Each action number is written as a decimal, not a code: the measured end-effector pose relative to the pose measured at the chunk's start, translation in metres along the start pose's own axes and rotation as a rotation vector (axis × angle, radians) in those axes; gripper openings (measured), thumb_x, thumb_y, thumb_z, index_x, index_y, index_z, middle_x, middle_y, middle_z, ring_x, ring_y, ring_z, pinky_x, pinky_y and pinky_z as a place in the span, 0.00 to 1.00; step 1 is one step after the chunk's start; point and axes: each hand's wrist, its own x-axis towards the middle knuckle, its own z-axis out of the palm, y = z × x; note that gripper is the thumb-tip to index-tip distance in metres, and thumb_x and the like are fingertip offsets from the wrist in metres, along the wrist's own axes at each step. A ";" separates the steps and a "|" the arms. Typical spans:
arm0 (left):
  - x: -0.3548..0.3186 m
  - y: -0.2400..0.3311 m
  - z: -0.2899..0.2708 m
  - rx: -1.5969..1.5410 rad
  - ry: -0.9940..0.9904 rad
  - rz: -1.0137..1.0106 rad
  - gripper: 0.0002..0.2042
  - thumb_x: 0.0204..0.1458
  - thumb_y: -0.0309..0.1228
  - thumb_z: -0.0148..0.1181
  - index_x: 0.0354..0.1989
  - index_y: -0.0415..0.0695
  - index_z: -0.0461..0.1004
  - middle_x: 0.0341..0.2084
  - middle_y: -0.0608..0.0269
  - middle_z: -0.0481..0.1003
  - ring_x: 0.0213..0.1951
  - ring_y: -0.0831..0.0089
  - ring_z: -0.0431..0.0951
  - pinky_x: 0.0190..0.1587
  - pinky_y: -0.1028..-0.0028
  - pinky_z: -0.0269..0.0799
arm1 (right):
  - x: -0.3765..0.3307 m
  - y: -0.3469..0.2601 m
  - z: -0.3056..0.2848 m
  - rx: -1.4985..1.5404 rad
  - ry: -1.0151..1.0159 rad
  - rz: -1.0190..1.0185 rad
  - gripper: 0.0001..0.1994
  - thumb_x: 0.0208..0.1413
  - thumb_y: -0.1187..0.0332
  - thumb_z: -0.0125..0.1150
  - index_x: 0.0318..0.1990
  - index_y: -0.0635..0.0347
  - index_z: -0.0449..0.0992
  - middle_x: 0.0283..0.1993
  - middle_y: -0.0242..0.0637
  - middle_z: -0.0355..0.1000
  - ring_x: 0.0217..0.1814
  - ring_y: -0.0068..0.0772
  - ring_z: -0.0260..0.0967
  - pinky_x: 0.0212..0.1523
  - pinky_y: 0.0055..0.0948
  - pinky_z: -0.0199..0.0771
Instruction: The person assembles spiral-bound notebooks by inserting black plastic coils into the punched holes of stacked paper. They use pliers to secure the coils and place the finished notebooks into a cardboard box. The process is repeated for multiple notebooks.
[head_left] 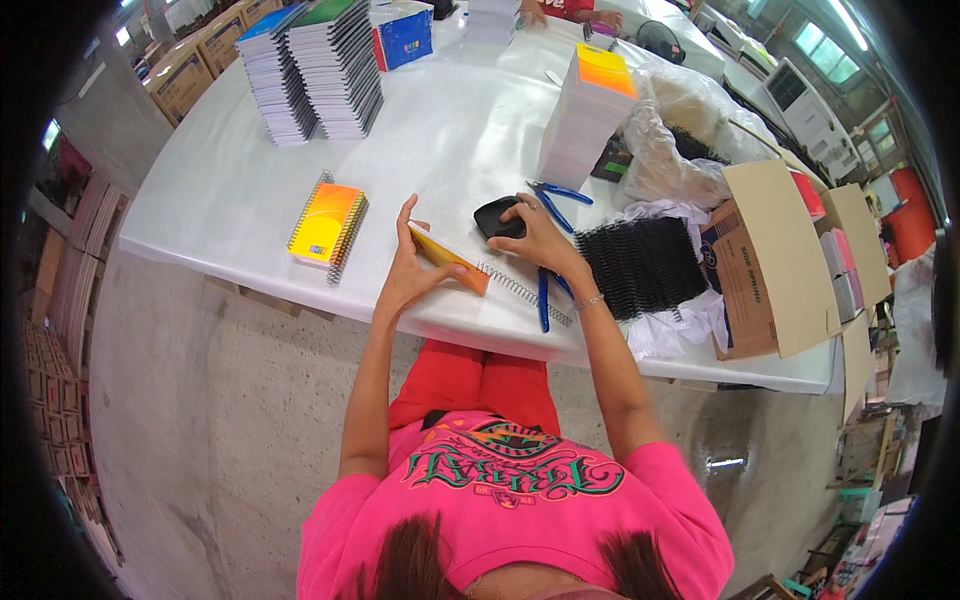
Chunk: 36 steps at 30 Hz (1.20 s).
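My left hand (404, 272) grips a small notebook (450, 262) with a yellow-orange cover, tilted on edge, its thumb along the near side. Beneath it a wire spiral coil (528, 296) extends toward the right along the table. My right hand (546, 242) has its fingers closed around a rounded black object (497, 217) whose kind I cannot make out. Blue-handled pliers (562, 208) lie just beyond that hand, and more blue handles (543, 302) show beside its wrist. A bundle of black spiral coils (640, 265) rests on white wrapping to the right.
Several yellow-orange spiral notebooks (328, 225) are piled at left. Tall notebook stacks (335, 75) rise at the far left, and a yellow-topped paper stack (585, 120) at the far right. An open cardboard box (750, 270) occupies the right edge. Across the table, another person's hands (600, 18) show.
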 end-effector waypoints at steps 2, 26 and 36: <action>-0.001 0.002 -0.004 0.033 0.002 0.013 0.65 0.26 0.40 0.85 0.73 0.56 0.41 0.51 0.47 0.62 0.57 0.53 0.65 0.63 0.60 0.61 | -0.011 -0.020 -0.004 0.334 -0.136 0.103 0.28 0.49 0.52 0.70 0.52 0.62 0.74 0.70 0.60 0.54 0.72 0.56 0.53 0.69 0.38 0.55; -0.009 0.013 -0.002 -0.012 -0.051 -0.048 0.48 0.35 0.33 0.79 0.64 0.52 0.52 0.45 0.61 0.62 0.52 0.67 0.65 0.60 0.68 0.61 | -0.082 -0.038 -0.029 0.610 -0.122 0.150 0.13 0.54 0.61 0.68 0.40 0.60 0.77 0.43 0.29 0.70 0.45 0.19 0.64 0.44 0.19 0.64; -0.017 -0.006 -0.001 0.158 -0.102 0.131 0.44 0.42 0.42 0.76 0.64 0.52 0.51 0.52 0.60 0.61 0.60 0.60 0.61 0.67 0.56 0.55 | -0.085 -0.034 -0.006 0.884 -0.281 0.100 0.15 0.57 0.64 0.65 0.48 0.63 0.77 0.55 0.37 0.70 0.53 0.25 0.67 0.56 0.27 0.71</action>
